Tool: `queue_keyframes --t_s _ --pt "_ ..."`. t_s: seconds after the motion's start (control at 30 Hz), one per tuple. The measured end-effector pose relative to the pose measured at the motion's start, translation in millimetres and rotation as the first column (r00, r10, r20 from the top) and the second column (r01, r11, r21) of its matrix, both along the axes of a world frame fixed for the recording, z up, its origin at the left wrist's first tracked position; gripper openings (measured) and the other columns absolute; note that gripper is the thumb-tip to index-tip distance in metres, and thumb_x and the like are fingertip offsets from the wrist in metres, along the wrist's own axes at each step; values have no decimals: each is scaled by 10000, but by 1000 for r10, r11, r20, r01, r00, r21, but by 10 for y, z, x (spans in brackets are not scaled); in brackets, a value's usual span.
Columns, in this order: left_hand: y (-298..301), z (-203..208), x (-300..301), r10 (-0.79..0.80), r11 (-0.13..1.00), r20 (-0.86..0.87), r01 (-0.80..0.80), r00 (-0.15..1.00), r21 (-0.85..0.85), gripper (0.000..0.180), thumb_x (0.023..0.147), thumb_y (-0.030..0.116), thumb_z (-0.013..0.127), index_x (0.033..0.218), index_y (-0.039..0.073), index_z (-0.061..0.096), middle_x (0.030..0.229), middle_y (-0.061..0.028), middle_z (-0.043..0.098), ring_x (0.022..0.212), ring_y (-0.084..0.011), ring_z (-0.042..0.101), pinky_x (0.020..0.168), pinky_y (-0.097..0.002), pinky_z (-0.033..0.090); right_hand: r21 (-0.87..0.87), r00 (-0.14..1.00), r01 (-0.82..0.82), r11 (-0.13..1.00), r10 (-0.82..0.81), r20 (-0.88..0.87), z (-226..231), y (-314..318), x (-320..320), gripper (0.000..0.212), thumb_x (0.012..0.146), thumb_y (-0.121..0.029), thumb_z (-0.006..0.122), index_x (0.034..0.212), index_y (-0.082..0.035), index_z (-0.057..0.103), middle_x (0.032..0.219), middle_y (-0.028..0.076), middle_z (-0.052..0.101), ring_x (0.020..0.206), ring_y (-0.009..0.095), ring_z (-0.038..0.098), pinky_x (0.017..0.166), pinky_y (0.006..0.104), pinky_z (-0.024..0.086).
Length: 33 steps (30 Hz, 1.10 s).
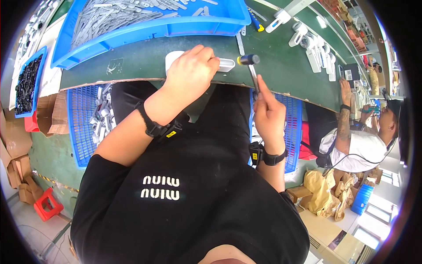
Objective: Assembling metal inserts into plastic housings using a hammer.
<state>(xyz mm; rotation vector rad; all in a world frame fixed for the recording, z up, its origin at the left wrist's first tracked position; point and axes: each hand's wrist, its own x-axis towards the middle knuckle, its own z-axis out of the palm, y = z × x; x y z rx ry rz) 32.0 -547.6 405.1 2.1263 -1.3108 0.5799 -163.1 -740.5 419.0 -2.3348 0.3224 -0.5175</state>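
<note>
My left hand point(191, 70) is closed over a pale plastic part with a rounded end and a long handle point(226, 65), pressing it on the green bench near its front edge. The palm and fingers hide the middle of the part. My right hand point(269, 112) grips a small mallet point(249, 60) by its thin metal handle, index finger stretched along it. The mallet's head, black with a yellow end, is just right of the handle end of the plastic part, with a small gap showing between them.
A big blue bin point(149, 33) of flat grey strips stands behind my hands. Rightward lie a blue-and-yellow hand tool point(256, 23) and several white round-headed parts point(314, 57). A blue tray point(44, 53) holds black pieces; a blue basket point(81, 132) sits below. A co-worker point(356, 145) sits at right.
</note>
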Motion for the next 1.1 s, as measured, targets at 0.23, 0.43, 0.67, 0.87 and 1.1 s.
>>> queue_keyframes --t_s 0.23,0.43,0.67,0.87,1.1 --pt "3 9 1 -1 1000 -14 1 1000 -1 64 854 40 791 915 59 795 944 -35 715 919 -264 714 750 -408 614 -306 994 -74 949 94 49 -19 174 117 586 1074 30 554 1634 -140 582 735 115 600 625 174 621 641 362 539" --pt "34 47 10 3 1000 -84 -2 996 18 118 881 77 805 993 49 786 969 -53 720 955 -284 725 776 -429 612 154 991 97 983 -109 73 229 329 -38 544 1096 6 530 1615 -136 609 732 67 608 646 158 603 671 311 525" --pt "194 304 233 -237 943 -18 234 971 238 402 810 -48 733 1205 27 750 1127 -104 720 1121 -313 697 967 -440 574 100 995 66 993 -73 65 94 224 -126 496 1106 -12 548 1582 -114 645 731 34 608 664 127 597 678 277 505" --pt "378 395 322 -339 937 63 330 939 117 417 728 -113 724 1091 71 813 1401 -146 686 1237 -346 683 1070 -476 544 225 992 91 970 -107 62 -28 219 -165 481 1105 -11 553 1565 -103 660 748 23 629 678 112 600 682 277 507" --pt "480 149 67 78 997 -210 -77 975 12 196 947 7 759 1141 13 785 1274 -165 754 1090 -376 755 914 -445 617 223 984 -117 968 83 156 -25 252 -44 550 1034 20 670 1572 -90 650 1107 138 812 859 131 691 844 291 561"
